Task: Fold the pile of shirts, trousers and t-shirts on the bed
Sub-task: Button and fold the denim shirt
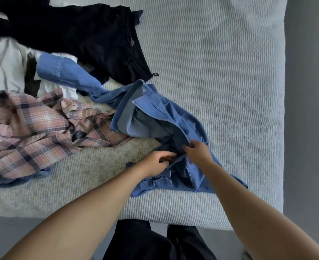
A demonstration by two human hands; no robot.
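- Crumpled blue denim button-up shirt [155,117]: stiff woven cloth with a paler inner face, collar with one pale button turned up at the far end, a long sleeve trailing left toward the pile, a buttoned cuff lying near the bed's front edge.
- Left hand [155,162]: fingers curled, pinching a dark fold of the denim shirt at its near-middle.
- Right hand [199,152]: fingers curled round a raised denim edge just beside the left hand; the two hands nearly touch.
- Pink-and-navy plaid flannel shirt [36,132]: soft, rumpled, spread to the left; its right edge meets the denim shirt.
- Black trousers [91,40]: matte dark fabric, lying flat across the far left, partly over the pile.
- White printed t-shirt [3,66]: bunched at the left edge, grey graphic partly visible.
- Pale grey ribbed bedspread [220,76]: fine diagonal cord texture, slightly mottled, rounded corner at the near right.
- Grey floor [308,109] runs along the bed's right side and front.
- Right half of the bedspread lies bare; clothes crowd the left half.
- Person's dark trouser legs [151,243] stand against the bed's front edge.
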